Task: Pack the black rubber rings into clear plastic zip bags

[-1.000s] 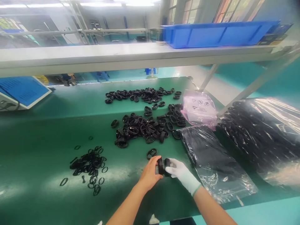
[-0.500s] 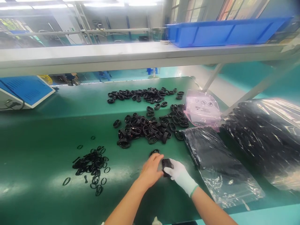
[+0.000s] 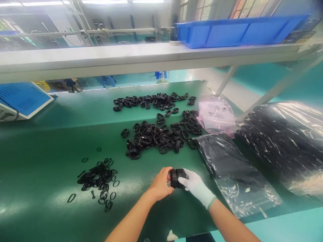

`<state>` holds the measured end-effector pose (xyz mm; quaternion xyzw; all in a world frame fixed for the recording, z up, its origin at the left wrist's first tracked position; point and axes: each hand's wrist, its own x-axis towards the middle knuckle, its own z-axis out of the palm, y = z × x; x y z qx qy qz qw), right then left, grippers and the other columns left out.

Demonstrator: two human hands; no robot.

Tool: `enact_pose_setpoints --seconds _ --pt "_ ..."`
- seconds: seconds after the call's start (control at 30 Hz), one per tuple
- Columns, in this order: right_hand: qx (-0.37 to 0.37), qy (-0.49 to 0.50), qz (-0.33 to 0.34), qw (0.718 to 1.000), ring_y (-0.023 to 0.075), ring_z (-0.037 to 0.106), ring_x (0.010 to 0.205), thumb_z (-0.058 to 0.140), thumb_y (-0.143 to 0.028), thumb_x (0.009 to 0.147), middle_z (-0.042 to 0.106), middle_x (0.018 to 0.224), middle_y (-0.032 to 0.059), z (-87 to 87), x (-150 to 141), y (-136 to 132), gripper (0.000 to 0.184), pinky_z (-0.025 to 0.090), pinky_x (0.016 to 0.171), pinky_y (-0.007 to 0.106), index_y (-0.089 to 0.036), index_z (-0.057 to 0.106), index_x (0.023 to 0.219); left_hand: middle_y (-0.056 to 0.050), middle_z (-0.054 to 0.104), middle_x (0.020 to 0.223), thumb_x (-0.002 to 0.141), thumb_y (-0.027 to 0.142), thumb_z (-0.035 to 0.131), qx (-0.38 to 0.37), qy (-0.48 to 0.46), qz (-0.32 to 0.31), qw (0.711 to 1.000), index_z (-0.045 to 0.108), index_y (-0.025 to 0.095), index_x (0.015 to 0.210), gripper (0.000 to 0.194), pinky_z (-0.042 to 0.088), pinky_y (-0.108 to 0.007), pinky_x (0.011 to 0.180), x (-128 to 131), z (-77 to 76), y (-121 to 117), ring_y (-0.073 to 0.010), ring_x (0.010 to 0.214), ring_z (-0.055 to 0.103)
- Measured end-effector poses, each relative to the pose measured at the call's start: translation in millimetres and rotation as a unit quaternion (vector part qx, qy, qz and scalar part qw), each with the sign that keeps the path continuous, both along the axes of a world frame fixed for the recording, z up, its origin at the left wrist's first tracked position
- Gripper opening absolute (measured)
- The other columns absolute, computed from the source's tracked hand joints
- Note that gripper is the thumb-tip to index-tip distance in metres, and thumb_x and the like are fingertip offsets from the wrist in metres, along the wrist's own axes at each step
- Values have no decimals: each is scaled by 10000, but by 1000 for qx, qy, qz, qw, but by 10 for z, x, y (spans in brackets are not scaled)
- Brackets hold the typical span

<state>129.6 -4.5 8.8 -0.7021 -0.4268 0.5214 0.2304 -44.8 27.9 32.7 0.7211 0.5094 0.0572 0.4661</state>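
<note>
Two coiled black cables stand side by side near the table's front. My bare left hand (image 3: 161, 184) is closed around the left coiled cable (image 3: 173, 178). In a white glove, my right hand (image 3: 194, 185) grips the right coiled cable (image 3: 181, 175); the two coils touch or nearly touch. Beyond my hands lies a heap of coiled black cables (image 3: 156, 137), some with metal plugs showing. To the left is a loose pile of black rubber bands (image 3: 99, 179), with several single bands scattered about it.
A second row of coiled cables (image 3: 151, 101) lies farther back. At right are a pink plastic bag (image 3: 214, 112), a clear bag with black contents (image 3: 227, 158) and a bulky bag (image 3: 277, 144). A blue bin (image 3: 239, 32) sits on the shelf (image 3: 113, 60); a blue-topped box (image 3: 24, 99) stands left.
My left hand has taken up the single coiled cable from the table and brought it against the one in my right hand. The view has shifted slightly.
</note>
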Motion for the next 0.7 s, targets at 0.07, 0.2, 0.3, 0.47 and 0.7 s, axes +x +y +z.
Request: enact_pose_setpoints --seconds 0.07,0.2,0.3,0.47,0.7 --pt "-3 3 9 1000 144 569 657 526 -296 680 605 802 29 30 11 -6 388 451 498 236 -192 560 1052 -30 502 1134 572 171 614 -20 -30 20 999 348 249 1248 731 434 -259 840 39 -92 -86 -150 931 528" --pt "-1 -15 35 999 160 567 700 505 -302 693 603 819 36 92 -7 0 350 458 574 270 -188 567 1018 -25 478 1206 579 185 637 -27 -43 40 998 340 266 1269 756 419 -276 873 79 -232 -148 -160 985 518" --pt "31 -91 60 994 187 557 793 528 -303 672 597 837 48 126 -70 14 283 445 691 301 -187 587 924 -32 466 1231 586 199 652 -8 -26 30 999 330 252 1285 772 394 -281 905 28 -254 -156 -168 1033 497" --pt "25 -179 56 982 212 539 844 532 -315 666 579 864 73 167 -157 38 312 417 750 312 -183 578 944 -18 496 1161 691 276 585 80 11 5 997 444 249 1178 508 402 -275 859 -6 -114 179 -166 980 506" --pt "11 -184 59 981 205 536 814 527 -341 673 568 843 66 177 -155 39 306 411 733 290 -190 580 934 -90 542 945 739 94 416 124 90 117 981 577 156 776 176 314 -352 888 172 -80 899 -223 1005 466"
